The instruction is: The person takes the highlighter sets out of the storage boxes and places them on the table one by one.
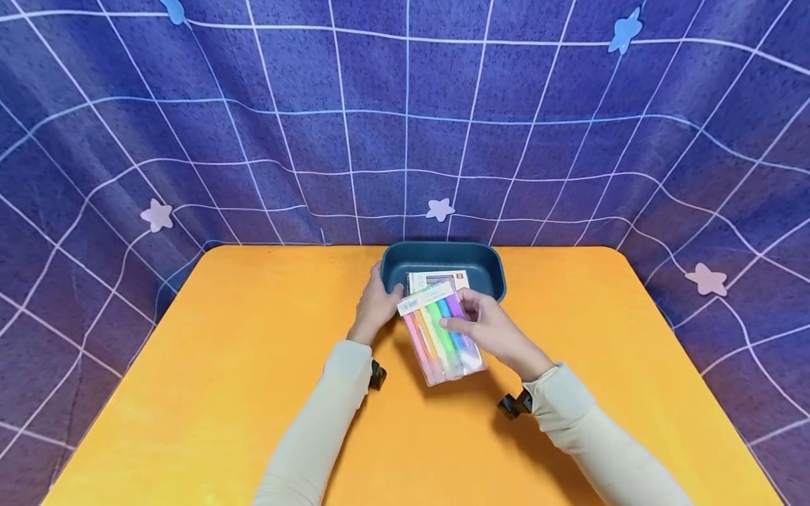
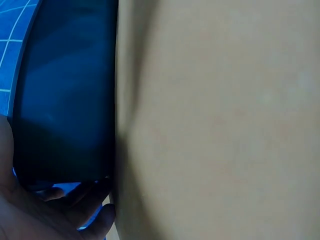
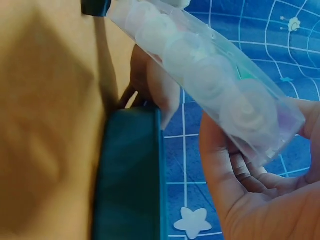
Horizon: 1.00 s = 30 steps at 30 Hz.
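A clear plastic pack of highlighters (image 1: 436, 337) in rainbow colours is held by my right hand (image 1: 496, 330), thumb on its front face and fingers behind its right side. It hangs tilted over the front of a dark teal bin (image 1: 484, 270). The round, whitish ends of the pack (image 3: 210, 75) show in the right wrist view. My left hand (image 1: 375, 306) grips the left end of the bin, thumb over the rim and fingers along the outside wall. Inside the bin, a white-edged package (image 1: 418, 280) is partly hidden behind the highlighters.
The bin stands at the back edge of a yellow-orange table (image 1: 285, 316). Right behind it hangs a blue grid-patterned curtain (image 1: 380, 140) with star shapes. Each wrist carries a small black camera (image 1: 515, 404).
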Each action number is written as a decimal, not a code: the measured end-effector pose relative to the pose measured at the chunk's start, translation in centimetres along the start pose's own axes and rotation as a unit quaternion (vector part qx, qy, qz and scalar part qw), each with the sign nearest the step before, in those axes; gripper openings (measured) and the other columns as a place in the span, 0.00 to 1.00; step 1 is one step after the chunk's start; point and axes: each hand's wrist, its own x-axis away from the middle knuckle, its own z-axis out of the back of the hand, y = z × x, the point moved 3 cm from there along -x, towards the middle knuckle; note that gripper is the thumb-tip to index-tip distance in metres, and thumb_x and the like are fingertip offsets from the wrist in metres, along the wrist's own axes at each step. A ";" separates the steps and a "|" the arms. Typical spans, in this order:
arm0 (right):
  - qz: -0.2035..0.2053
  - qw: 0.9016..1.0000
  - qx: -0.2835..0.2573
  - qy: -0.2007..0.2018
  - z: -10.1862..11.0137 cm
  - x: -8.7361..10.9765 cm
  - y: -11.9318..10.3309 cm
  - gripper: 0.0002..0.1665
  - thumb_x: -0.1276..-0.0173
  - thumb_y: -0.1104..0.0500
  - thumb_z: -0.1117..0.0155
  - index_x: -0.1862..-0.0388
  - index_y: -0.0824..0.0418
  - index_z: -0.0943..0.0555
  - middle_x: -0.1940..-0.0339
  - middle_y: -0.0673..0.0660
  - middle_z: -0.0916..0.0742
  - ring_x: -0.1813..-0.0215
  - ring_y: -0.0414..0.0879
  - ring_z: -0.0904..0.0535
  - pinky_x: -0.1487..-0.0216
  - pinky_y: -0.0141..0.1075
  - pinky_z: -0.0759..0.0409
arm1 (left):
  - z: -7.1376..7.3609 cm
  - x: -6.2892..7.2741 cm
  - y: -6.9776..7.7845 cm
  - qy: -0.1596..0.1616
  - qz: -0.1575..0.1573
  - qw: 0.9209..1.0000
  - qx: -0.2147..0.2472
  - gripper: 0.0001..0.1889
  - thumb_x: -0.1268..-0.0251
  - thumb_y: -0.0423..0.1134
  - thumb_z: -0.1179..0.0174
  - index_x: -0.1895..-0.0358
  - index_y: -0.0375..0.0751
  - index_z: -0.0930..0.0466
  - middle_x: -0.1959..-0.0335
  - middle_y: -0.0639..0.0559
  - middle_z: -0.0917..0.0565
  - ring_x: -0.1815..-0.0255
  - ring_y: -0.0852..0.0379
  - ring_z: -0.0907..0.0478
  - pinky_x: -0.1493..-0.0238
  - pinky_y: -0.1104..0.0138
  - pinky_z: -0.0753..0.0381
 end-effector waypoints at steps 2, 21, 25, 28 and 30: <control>0.000 1.000 -0.006 0.001 -0.1 0.0 0.2 0.15 0.33 0.63 0.33 0.52 0.68 0.23 0.60 0.59 0.14 0.63 0.44 0.20 0.63 0.30 0.18 | 0.1 0.0 0.1 0.002 0.002 1.000 -0.001 0.38 0.27 0.46 0.45 0.19 0.48 0.52 0.24 0.41 0.32 0.30 0.38 0.28 0.31 0.39 0.30; -0.047 0.994 -0.085 0.038 -1.6 0.3 2.1 0.17 0.32 0.66 0.35 0.47 0.69 0.28 0.55 0.62 0.14 0.62 0.43 0.17 0.61 0.30 0.15 | 0.3 -0.2 0.3 0.005 0.005 1.000 -0.012 0.38 0.29 0.47 0.45 0.20 0.50 0.50 0.27 0.39 0.28 0.32 0.37 0.25 0.35 0.39 0.27; -0.057 0.993 -0.096 0.038 -1.9 0.5 2.1 0.20 0.31 0.65 0.36 0.43 0.68 0.28 0.49 0.66 0.14 0.60 0.42 0.14 0.58 0.32 0.13 | 0.2 -0.1 0.2 -0.002 0.008 1.000 -0.010 0.38 0.28 0.47 0.46 0.19 0.50 0.52 0.26 0.40 0.30 0.31 0.38 0.27 0.33 0.39 0.28; -0.064 0.992 -0.099 0.041 -1.9 0.8 2.3 0.21 0.31 0.65 0.36 0.42 0.68 0.29 0.48 0.67 0.14 0.59 0.43 0.14 0.57 0.32 0.13 | 0.1 0.0 0.2 -0.006 0.011 1.000 -0.009 0.38 0.27 0.48 0.47 0.19 0.50 0.54 0.24 0.41 0.31 0.30 0.39 0.28 0.31 0.39 0.30; -0.066 0.992 -0.101 0.043 -1.9 0.9 2.4 0.22 0.31 0.65 0.35 0.41 0.68 0.29 0.47 0.67 0.14 0.59 0.43 0.14 0.57 0.32 0.14 | 0.1 0.0 0.2 -0.005 0.011 1.000 -0.009 0.38 0.27 0.48 0.47 0.19 0.50 0.53 0.25 0.41 0.31 0.29 0.39 0.28 0.32 0.39 0.29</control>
